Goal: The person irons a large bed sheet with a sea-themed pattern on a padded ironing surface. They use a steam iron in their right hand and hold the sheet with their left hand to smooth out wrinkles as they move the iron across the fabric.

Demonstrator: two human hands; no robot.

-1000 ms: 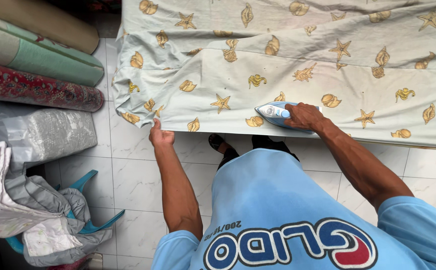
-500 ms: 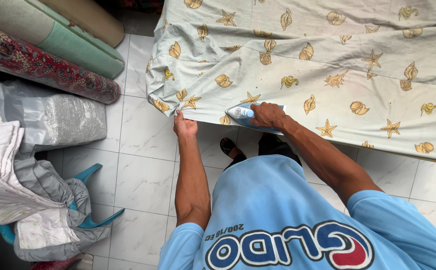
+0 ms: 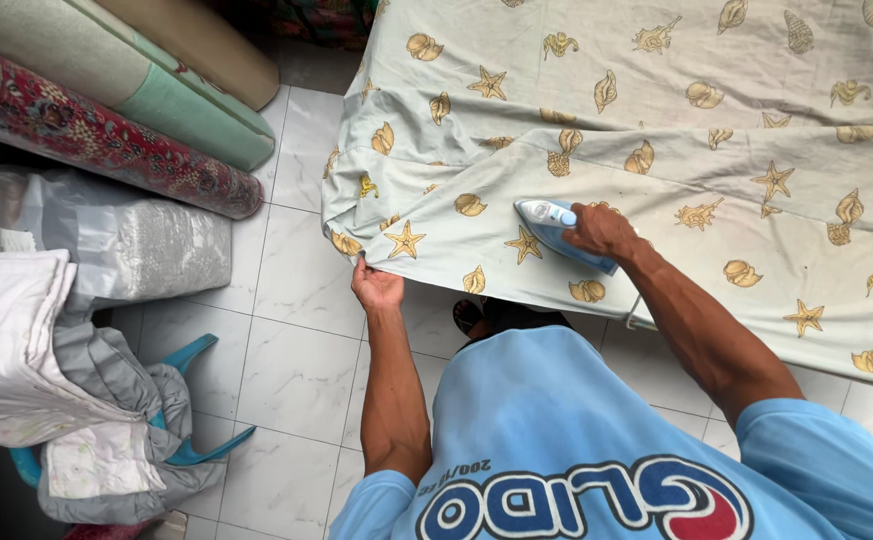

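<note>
One blue-and-white steam iron [image 3: 562, 228], gripped in closed right hand [image 3: 605, 231], sits on one pale green shell-and-starfish printed sheet [image 3: 677, 130] near its front hem. Left hand [image 3: 377, 287] fingers pinch that hem. Three rolled carpets [image 3: 127, 120] left; open white tiled floor [image 3: 297, 350] between. Surface hidden under sheet, cut off right.

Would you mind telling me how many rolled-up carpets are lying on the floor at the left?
3: a red patterned roll nearest the tiles, a green roll behind it, and a tan roll farthest back. Others may lie beyond the frame.
</note>
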